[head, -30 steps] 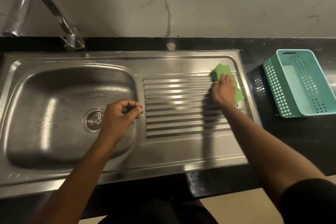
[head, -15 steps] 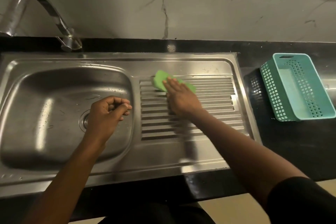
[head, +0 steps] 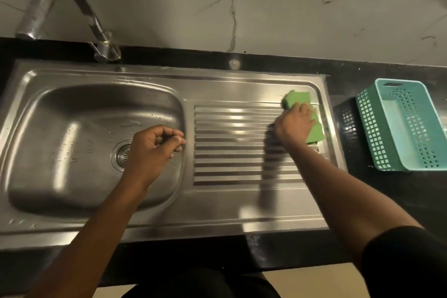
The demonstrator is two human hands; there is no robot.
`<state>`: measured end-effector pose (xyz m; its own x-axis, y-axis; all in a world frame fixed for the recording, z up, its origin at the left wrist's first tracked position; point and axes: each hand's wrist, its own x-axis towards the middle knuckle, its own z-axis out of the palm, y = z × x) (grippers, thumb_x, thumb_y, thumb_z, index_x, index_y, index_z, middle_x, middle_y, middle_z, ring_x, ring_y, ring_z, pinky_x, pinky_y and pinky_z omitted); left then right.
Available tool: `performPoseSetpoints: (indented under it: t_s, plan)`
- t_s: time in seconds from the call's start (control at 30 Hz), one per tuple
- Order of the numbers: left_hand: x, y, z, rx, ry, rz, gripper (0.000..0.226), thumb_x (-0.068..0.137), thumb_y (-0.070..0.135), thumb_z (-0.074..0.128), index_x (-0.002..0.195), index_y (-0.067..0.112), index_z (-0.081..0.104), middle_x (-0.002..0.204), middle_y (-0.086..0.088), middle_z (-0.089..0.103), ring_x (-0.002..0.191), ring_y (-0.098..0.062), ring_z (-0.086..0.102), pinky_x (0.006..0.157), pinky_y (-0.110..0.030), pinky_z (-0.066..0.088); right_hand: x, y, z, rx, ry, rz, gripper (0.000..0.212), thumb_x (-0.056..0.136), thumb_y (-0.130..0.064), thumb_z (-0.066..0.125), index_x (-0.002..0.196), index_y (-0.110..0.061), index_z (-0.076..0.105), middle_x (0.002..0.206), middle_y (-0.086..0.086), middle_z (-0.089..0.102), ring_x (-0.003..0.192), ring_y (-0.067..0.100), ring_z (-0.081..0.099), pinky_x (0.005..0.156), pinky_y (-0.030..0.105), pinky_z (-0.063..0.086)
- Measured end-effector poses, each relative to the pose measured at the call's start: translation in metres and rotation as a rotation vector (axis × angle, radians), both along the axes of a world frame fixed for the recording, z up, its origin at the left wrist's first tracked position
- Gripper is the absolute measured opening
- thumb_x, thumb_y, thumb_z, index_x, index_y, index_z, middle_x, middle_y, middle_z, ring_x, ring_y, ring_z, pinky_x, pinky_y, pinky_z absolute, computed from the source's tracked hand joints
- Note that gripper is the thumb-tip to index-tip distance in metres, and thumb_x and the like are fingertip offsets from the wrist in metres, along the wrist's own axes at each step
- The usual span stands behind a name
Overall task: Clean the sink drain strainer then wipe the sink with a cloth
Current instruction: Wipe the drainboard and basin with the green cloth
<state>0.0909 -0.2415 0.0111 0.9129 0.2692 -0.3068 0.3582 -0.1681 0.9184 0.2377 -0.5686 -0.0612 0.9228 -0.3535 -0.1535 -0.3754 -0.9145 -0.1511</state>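
Observation:
The steel sink (head: 217,221) has its basin on the left and a ribbed drainboard (head: 229,150) on the right. A round drain strainer (head: 121,155) sits in the basin floor, partly hidden by my left hand (head: 152,150). That hand hovers over the basin's right side with its fingers curled in, and nothing shows in it. My right hand (head: 294,126) presses a folded green cloth (head: 296,98) flat onto the far right end of the drainboard, near its back corner.
A curved metal faucet (head: 79,0) rises behind the basin at the back left. A teal perforated basket (head: 372,133) stands on the black counter (head: 387,201) just right of the sink. A marble wall runs along the back.
My right hand swept the cloth from the drainboard's right end to its left end, then back to the right end. The left hand stayed curled over the basin.

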Motion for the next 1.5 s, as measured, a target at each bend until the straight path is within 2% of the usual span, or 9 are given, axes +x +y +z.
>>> performPoseSetpoints:
  t_s: [0.33, 0.53, 0.67, 0.87, 1.03, 1.17, 1.27, 1.37, 1.5]
  plan:
    - [0.002, 0.009, 0.0, 0.01, -0.002, 0.062, 0.01, 0.094, 0.01, 0.074, 0.095, 0.018, 0.08, 0.087, -0.003, 0.082, 0.084, -0.023, 0.079, 0.075, -0.036, 0.06, -0.043, 0.197, -0.013, 0.167, 0.033, 0.688, 0.07, 0.096, -0.024, 0.046, 0.162, -0.01, 0.028, 0.171, 0.015, 0.022, 0.16, 0.034, 0.014, 0.128, 0.053, 0.007]
    - [0.003, 0.009, 0.0, -0.001, -0.002, 0.083, 0.012, 0.095, 0.011, 0.072, 0.093, 0.021, 0.079, 0.086, -0.001, 0.082, 0.087, -0.025, 0.079, 0.076, -0.036, 0.06, -0.036, 0.132, -0.019, 0.247, -0.005, 1.038, 0.059, 0.102, -0.028, 0.042, 0.161, -0.023, 0.035, 0.17, 0.001, 0.031, 0.159, 0.021, 0.023, 0.13, 0.045, 0.012]
    - [0.004, 0.007, -0.002, -0.015, 0.012, 0.056, 0.011, 0.095, 0.012, 0.072, 0.095, 0.021, 0.08, 0.088, 0.0, 0.082, 0.087, -0.022, 0.079, 0.077, -0.035, 0.062, -0.035, 0.039, -0.015, 0.282, -0.069, 0.854, 0.046, 0.107, -0.024, 0.047, 0.153, -0.025, 0.05, 0.162, -0.002, 0.045, 0.153, 0.019, 0.036, 0.127, 0.048, 0.022]
    - [0.001, 0.011, -0.002, -0.024, 0.004, 0.018, 0.011, 0.096, 0.013, 0.072, 0.097, 0.021, 0.079, 0.089, 0.004, 0.083, 0.087, -0.019, 0.079, 0.076, -0.032, 0.062, -0.042, -0.075, 0.001, 0.181, -0.145, 0.465, 0.043, 0.108, -0.024, 0.047, 0.151, -0.025, 0.05, 0.158, 0.002, 0.048, 0.142, 0.028, 0.044, 0.118, 0.054, 0.039]
    - [-0.005, 0.022, -0.001, -0.015, -0.013, -0.005, 0.012, 0.097, 0.014, 0.071, 0.097, 0.023, 0.079, 0.09, 0.004, 0.082, 0.086, -0.016, 0.079, 0.075, -0.031, 0.06, -0.015, -0.037, -0.007, 0.234, -0.192, 0.023, 0.046, 0.109, -0.024, 0.038, 0.154, -0.017, 0.047, 0.167, 0.008, 0.034, 0.157, 0.032, 0.024, 0.128, 0.056, 0.007]
    - [-0.009, 0.038, -0.001, -0.008, -0.03, 0.019, 0.013, 0.097, 0.015, 0.071, 0.097, 0.025, 0.08, 0.09, 0.005, 0.083, 0.086, -0.015, 0.079, 0.074, -0.032, 0.06, 0.031, -0.031, 0.003, 0.251, -0.133, -0.179, 0.049, 0.11, -0.027, 0.034, 0.157, -0.015, 0.04, 0.17, 0.013, 0.026, 0.159, 0.039, 0.014, 0.127, 0.062, 0.013]
    - [-0.011, 0.043, -0.001, -0.002, -0.018, 0.035, 0.012, 0.097, 0.014, 0.071, 0.097, 0.023, 0.08, 0.089, 0.004, 0.083, 0.087, -0.017, 0.079, 0.076, -0.034, 0.061, 0.035, 0.021, -0.001, 0.148, -0.028, -0.129, 0.053, 0.109, -0.029, 0.033, 0.161, -0.018, 0.031, 0.171, 0.013, 0.021, 0.158, 0.04, 0.013, 0.126, 0.062, 0.011]
    - [-0.013, 0.045, 0.0, -0.014, -0.012, 0.037, 0.012, 0.097, 0.013, 0.071, 0.096, 0.022, 0.079, 0.089, 0.004, 0.083, 0.087, -0.017, 0.079, 0.075, -0.032, 0.06, 0.014, 0.111, -0.011, 0.083, -0.011, 0.19, 0.063, 0.106, -0.033, 0.035, 0.165, -0.018, 0.018, 0.173, 0.013, 0.013, 0.159, 0.04, 0.011, 0.127, 0.058, 0.009]
    - [-0.011, 0.045, 0.005, -0.021, -0.023, 0.046, 0.014, 0.096, 0.009, 0.072, 0.094, 0.021, 0.079, 0.088, 0.001, 0.082, 0.086, -0.018, 0.079, 0.077, -0.034, 0.061, -0.006, 0.208, -0.015, 0.19, 0.037, 0.48, 0.063, 0.108, -0.039, 0.03, 0.166, -0.023, 0.015, 0.175, 0.008, 0.006, 0.161, 0.035, 0.001, 0.128, 0.056, -0.002]
